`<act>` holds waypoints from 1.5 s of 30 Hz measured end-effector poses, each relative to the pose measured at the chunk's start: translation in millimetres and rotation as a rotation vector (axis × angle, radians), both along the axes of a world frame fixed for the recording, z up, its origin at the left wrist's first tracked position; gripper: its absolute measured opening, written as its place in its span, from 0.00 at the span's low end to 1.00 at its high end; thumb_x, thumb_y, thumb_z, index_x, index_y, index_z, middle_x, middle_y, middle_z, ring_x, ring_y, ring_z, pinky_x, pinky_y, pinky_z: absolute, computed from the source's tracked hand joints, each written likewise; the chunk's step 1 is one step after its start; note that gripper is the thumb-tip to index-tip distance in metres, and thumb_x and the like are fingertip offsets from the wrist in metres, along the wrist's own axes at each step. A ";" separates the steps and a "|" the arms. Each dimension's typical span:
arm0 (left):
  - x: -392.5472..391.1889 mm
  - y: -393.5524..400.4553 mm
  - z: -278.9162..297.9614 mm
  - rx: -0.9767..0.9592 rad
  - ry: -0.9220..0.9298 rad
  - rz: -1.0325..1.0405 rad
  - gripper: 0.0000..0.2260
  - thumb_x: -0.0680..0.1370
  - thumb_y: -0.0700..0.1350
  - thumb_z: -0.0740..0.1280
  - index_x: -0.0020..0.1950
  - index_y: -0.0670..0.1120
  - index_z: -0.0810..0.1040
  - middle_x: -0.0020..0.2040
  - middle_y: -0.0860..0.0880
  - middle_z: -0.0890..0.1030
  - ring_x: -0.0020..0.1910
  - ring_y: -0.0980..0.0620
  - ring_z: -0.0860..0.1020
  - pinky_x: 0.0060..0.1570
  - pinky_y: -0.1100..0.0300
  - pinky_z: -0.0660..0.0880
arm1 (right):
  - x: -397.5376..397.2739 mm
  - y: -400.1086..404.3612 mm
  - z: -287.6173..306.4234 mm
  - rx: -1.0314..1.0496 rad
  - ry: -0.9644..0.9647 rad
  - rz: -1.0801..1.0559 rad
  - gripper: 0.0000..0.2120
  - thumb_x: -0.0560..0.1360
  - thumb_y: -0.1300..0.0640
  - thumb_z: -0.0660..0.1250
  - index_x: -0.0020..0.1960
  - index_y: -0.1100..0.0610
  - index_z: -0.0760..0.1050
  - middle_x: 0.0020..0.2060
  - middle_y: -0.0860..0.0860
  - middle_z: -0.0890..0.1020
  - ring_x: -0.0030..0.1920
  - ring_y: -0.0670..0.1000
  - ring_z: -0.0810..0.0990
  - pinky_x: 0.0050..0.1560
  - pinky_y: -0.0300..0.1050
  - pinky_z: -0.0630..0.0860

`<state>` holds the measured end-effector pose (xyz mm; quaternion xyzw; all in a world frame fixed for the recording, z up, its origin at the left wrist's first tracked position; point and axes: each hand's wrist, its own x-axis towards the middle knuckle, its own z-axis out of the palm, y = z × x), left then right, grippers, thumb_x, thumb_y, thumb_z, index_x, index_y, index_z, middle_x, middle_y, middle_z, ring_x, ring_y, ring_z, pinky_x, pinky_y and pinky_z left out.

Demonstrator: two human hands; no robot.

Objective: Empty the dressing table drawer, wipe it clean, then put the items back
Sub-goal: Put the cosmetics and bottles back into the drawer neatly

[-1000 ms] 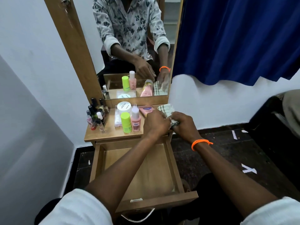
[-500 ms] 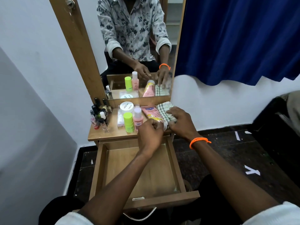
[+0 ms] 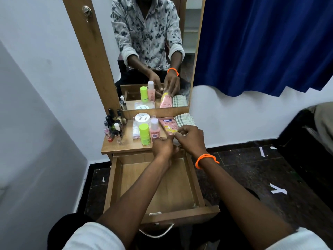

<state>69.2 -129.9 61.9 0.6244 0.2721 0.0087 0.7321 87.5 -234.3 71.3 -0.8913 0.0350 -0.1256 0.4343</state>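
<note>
The wooden drawer [image 3: 115, 179] is pulled out under the dressing table top [image 3: 126, 147], and its inside is bare. A pink tube [image 3: 168, 124] lies on the top, its cap end toward me. My left hand [image 3: 163, 147] is curled around that cap end at the table's front edge. My right hand [image 3: 191, 139] pinches the tube's lower part with thumb and fingers. A folded checked cloth [image 3: 183, 119] lies at the back right of the top, just beyond my right hand.
A white jar [image 3: 142, 118], green bottle [image 3: 144, 134], pink bottle [image 3: 154, 130] and clear box [image 3: 135, 131] stand left of the tube. Several nail polish bottles [image 3: 113, 127] crowd the left edge. A mirror [image 3: 153, 51] rises behind; a blue curtain [image 3: 261, 42] hangs at right.
Both hands held the checked cloth a second ago. The cloth now lies at the back right of the top, and both hands have come back onto the pink tube.
</note>
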 end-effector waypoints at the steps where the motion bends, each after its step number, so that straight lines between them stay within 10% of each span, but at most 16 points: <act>1: -0.2 0.6 -0.1 -0.034 -0.003 0.002 0.09 0.79 0.45 0.73 0.47 0.39 0.83 0.45 0.39 0.87 0.35 0.44 0.84 0.39 0.49 0.83 | -2.5 -1.1 1.3 0.010 -0.007 -0.005 0.08 0.68 0.53 0.74 0.45 0.55 0.85 0.38 0.49 0.86 0.43 0.49 0.83 0.47 0.44 0.80; 7: -15.2 6.4 -0.3 -0.175 -0.056 -0.121 0.14 0.79 0.47 0.74 0.54 0.36 0.82 0.45 0.39 0.85 0.37 0.46 0.83 0.39 0.55 0.81 | -25.5 -13.4 12.9 0.069 -0.074 -0.006 0.10 0.69 0.51 0.76 0.47 0.54 0.85 0.39 0.47 0.84 0.41 0.42 0.81 0.35 0.24 0.70; 13: -44.4 22.4 6.7 -0.240 -0.071 -0.320 0.12 0.79 0.43 0.74 0.62 0.41 0.83 0.58 0.39 0.86 0.52 0.42 0.85 0.42 0.59 0.83 | -60.8 -26.7 21.4 0.138 -0.047 0.049 0.10 0.66 0.51 0.78 0.46 0.52 0.85 0.39 0.45 0.85 0.41 0.43 0.83 0.41 0.44 0.82; 23: -93.1 52.0 -13.3 -0.178 -0.001 -0.585 0.07 0.78 0.37 0.73 0.54 0.46 0.85 0.44 0.47 0.87 0.34 0.54 0.84 0.42 0.61 0.84 | -121.3 -35.7 -11.7 0.111 0.023 0.170 0.18 0.66 0.51 0.81 0.54 0.52 0.84 0.48 0.45 0.85 0.50 0.42 0.83 0.47 0.40 0.81; 45: -87.6 60.4 -65.9 -0.061 0.369 -0.811 0.11 0.77 0.40 0.75 0.55 0.34 0.84 0.53 0.34 0.86 0.44 0.45 0.87 0.47 0.55 0.85 | -145.9 -23.3 -42.8 -0.291 0.302 0.310 0.28 0.64 0.51 0.80 0.62 0.54 0.78 0.57 0.52 0.81 0.54 0.51 0.79 0.49 0.39 0.73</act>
